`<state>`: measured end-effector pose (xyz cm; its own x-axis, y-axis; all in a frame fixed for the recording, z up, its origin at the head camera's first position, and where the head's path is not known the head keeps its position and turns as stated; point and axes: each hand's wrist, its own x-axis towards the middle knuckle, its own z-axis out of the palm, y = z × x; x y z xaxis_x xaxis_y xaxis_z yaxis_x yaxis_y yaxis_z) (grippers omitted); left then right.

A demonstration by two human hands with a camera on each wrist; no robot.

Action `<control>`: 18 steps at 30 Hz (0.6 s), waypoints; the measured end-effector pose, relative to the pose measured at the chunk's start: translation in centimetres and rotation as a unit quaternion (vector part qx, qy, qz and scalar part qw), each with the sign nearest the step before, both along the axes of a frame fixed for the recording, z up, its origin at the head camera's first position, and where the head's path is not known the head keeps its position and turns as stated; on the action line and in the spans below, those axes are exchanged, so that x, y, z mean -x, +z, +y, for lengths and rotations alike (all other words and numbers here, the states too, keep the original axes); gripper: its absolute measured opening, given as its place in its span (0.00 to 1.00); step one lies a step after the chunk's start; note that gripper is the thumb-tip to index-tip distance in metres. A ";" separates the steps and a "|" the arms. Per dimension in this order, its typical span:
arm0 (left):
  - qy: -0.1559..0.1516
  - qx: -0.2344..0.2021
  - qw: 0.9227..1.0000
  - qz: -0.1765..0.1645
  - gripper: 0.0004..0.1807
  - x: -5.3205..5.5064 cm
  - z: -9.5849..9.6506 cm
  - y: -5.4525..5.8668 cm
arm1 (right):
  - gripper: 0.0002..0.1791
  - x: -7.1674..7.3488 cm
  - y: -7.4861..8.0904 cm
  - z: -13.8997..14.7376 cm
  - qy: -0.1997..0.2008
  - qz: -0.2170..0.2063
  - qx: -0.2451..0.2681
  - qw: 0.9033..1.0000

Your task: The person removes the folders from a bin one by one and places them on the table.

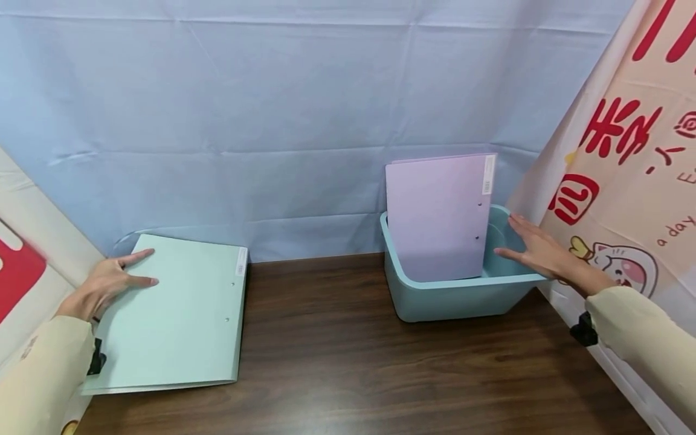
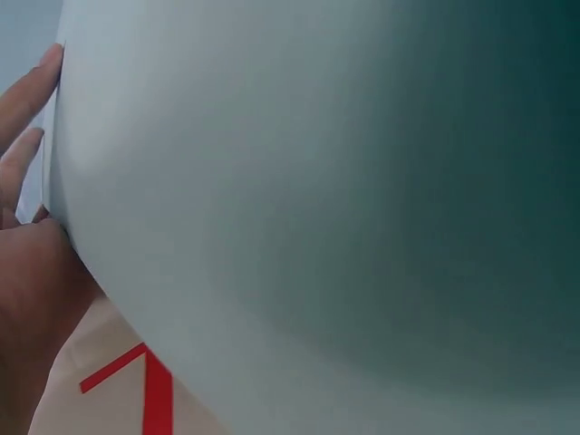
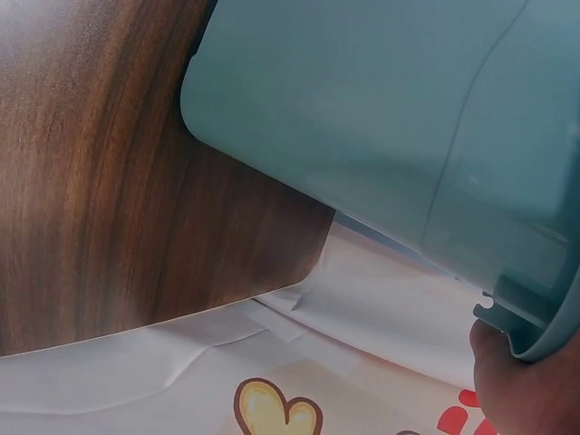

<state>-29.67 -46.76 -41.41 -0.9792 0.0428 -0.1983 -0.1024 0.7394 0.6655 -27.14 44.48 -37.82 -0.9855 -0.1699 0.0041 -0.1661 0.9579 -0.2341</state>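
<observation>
A pale green file folder point(image 1: 179, 314) lies on the left of the table, its surface filling most of the left wrist view. My left hand point(image 1: 111, 281) rests at its left edge, with thumb and index finger stretched over the cover; the other fingers are hidden. Light purple folders point(image 1: 435, 217) stand upright in a blue-green plastic bin point(image 1: 451, 305) on the right. My right hand point(image 1: 538, 248) holds the bin's right rim, thumb over the inside. In the right wrist view, part of that hand point(image 3: 517, 390) wraps under the rim by the handle.
The dark wood table point(image 1: 321, 350) lies between folder and bin. Blue cloth point(image 1: 272, 121) hangs along the back. A printed cloth with red characters point(image 1: 614, 163) hangs close beside the bin on the right, and a white and red cloth point(image 1: 22, 260) borders the left.
</observation>
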 end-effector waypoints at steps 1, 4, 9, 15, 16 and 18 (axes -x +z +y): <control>-0.003 0.004 1.000 0.000 0.61 0.1 0.0 -0.1 | 0.60 0.0 0.0 0.0 0.000 0.000 0.000 1.000; -0.005 0.025 1.000 -0.005 0.64 0.3 -0.1 -0.4 | 0.59 0.0 0.0 0.0 0.002 0.001 0.000 1.000; -0.007 0.049 0.999 -0.009 0.63 0.7 -0.2 -0.9 | 0.59 -0.1 0.0 0.1 0.006 0.000 0.010 1.000; -0.009 0.068 0.998 0.002 0.65 0.7 -0.3 -1.2 | 0.60 -0.2 0.2 0.0 0.006 -0.004 0.010 1.000; -0.010 0.069 0.998 0.005 0.65 0.7 -0.3 -1.4 | 0.60 -0.2 0.2 0.0 0.006 -0.003 0.009 1.000; -0.012 0.071 0.997 0.009 0.67 0.6 -0.5 -1.5 | 0.60 -0.3 0.3 0.0 0.007 -0.002 0.010 1.000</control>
